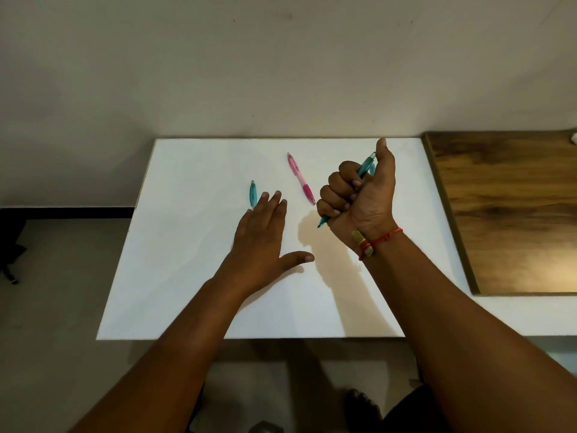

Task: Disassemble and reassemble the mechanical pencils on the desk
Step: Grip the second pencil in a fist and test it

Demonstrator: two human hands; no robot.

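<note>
My right hand [356, 195] is raised in a fist around a teal mechanical pencil [364, 166]; its cap end sticks out by my thumb and its tip pokes out below my palm. My left hand [260, 242] lies flat and open on the white desk [187, 260], palm down. Its fingertips reach a second teal pencil [253, 193] and cover that pencil's near end. A pink mechanical pencil [302, 179] lies loose on the desk between my two hands.
A wooden board [512, 214] lies to the right of the white desk. A plain wall stands right behind the desk's far edge. The floor shows to the left and below the near edge.
</note>
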